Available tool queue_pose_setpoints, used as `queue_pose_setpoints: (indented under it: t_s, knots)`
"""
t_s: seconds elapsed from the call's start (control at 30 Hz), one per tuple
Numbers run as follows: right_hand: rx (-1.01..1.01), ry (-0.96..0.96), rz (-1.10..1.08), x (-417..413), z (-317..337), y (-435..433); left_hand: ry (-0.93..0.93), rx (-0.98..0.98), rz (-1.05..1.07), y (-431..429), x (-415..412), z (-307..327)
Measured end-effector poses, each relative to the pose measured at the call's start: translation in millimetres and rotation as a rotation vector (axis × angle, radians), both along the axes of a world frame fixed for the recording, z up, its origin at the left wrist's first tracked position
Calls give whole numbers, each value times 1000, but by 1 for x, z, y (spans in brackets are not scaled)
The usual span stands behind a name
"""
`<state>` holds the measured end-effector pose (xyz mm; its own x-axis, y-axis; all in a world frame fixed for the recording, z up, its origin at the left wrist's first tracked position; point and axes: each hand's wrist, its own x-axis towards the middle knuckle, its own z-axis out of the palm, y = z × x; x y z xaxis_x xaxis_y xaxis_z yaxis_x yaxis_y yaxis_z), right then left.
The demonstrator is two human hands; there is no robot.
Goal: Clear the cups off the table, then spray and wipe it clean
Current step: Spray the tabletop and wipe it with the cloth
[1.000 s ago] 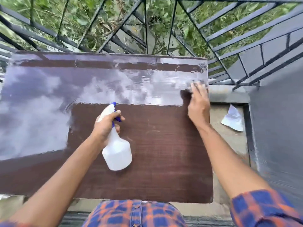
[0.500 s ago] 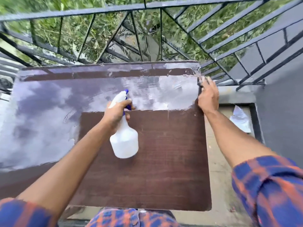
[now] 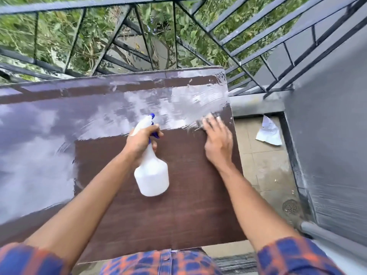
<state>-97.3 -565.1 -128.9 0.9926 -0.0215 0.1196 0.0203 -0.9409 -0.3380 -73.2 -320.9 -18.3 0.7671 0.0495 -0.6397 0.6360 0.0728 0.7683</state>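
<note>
No cups on table (image 3: 178, 215) (top looks cleared). Wiping stage. Left hand (image 3: 142, 142) clenched round spray bottle (image 3: 152, 175), held above the middle. Right hand (image 3: 217, 139) flat, fingers spread, pressing cloth (image 3: 208, 117) near far right edge — advisable: overlapping strokes, even pressure, wet streaks chased out.

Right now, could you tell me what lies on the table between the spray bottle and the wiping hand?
In the head view, nothing: only bare brown table separates the spray bottle from the right hand.
</note>
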Motion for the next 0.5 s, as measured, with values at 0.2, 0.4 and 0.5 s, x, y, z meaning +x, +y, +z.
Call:
queue_pose_setpoints:
  t_s: [0.2, 0.4, 0.5]
  knots:
    - [70, 48, -371, 15, -1, -114, -37, -27, 10, 23, -6, 4]
    - [95, -201, -246, 4, 21, -48, 3, -15, 108, 59, -13, 7]
    - [162, -161, 68, 7, 25, 47, -6, 15, 198, 81, -19, 15]
